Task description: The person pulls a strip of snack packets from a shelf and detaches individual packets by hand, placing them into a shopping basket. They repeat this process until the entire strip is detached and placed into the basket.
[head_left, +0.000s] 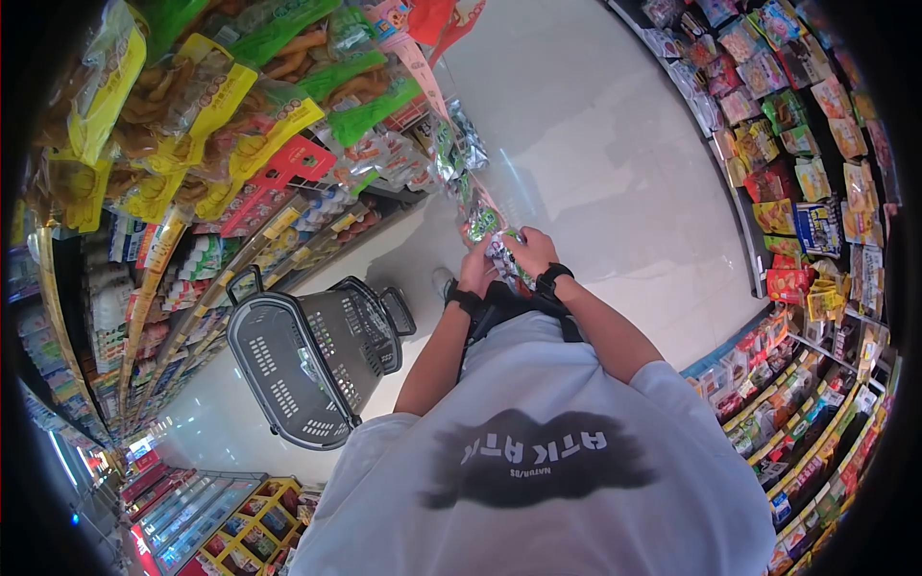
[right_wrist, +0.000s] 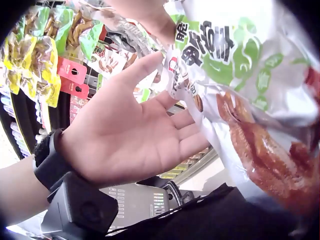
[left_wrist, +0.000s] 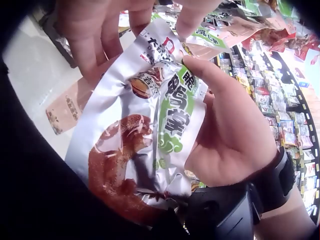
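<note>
In the head view, both hands meet in front of the body at a foil snack packet (head_left: 503, 259). The packet (left_wrist: 170, 110) is silvery white, with green and black lettering and a picture of brown meat. My left hand (head_left: 473, 272) pinches its top edge, thumb in front and fingers partly hidden behind it in the right wrist view. The right hand (head_left: 531, 255) grips the same edge close by, its thumb (left_wrist: 200, 67) across the foil. A pink hanging strip (head_left: 420, 77) with more silvery packets (head_left: 459, 144) runs from the rack down to the hands.
Left of the legs stands a grey shopping basket (head_left: 317, 336) with black handles. Bagged snacks (head_left: 202, 106) in yellow and green packaging hang on the left rack. Shelves of packets (head_left: 788, 125) line the right side. Pale floor (head_left: 615, 173) lies between them.
</note>
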Tool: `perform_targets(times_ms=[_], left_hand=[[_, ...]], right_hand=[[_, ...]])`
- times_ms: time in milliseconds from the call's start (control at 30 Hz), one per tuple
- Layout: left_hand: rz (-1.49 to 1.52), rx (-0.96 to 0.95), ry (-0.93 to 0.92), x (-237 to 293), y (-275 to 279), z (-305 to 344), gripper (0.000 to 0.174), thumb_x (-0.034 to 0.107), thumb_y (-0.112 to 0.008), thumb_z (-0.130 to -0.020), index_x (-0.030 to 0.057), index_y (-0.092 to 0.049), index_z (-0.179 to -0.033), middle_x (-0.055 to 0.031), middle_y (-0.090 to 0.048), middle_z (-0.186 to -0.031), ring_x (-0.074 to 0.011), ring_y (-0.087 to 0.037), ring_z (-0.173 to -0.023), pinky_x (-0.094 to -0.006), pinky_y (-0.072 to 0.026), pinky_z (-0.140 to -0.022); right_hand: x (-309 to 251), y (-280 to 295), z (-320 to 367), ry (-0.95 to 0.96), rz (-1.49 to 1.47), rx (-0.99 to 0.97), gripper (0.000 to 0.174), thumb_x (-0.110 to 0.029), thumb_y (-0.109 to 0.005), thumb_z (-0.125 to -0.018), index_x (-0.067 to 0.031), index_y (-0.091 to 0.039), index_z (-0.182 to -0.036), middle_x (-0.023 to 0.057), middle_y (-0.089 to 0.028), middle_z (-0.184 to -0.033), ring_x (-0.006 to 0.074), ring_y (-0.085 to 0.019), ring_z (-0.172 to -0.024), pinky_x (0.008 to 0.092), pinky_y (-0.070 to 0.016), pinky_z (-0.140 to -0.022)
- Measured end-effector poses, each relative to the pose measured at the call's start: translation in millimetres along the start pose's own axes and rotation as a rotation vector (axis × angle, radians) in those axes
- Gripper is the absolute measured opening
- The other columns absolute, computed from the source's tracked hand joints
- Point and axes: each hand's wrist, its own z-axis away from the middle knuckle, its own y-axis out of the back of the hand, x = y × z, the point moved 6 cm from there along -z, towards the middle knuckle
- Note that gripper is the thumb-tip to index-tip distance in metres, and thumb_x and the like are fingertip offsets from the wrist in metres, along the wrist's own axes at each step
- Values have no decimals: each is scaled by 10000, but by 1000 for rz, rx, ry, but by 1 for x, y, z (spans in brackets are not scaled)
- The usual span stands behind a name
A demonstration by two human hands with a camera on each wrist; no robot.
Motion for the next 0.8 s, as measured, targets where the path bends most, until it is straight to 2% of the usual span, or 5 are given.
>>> perform_targets(times_ms=[500, 800], left_hand=[[16, -4, -35, 3, -9, 2, 402, 383, -545, -893, 82, -519, -1158, -46, -589, -1019, -178, -554, -944, -347, -446, -841], [47, -8, -50, 3, -17, 1, 415, 376, -547, -883, 79, -517, -1171, -50, -594, -1026, -186, -557, -952, -360, -436, -849]], right_hand=[[8, -2, -1, -27, 25, -7, 454, -407, -574, -780, 34, -618, -877, 260, -622, -869, 402, -604, -854, 425, -467, -750], [-3, 12, 6, 9, 59, 82, 438, -393, -576, -771, 40, -622, -814, 263, -614, -775, 421, -603, -774, 448, -473, -707]])
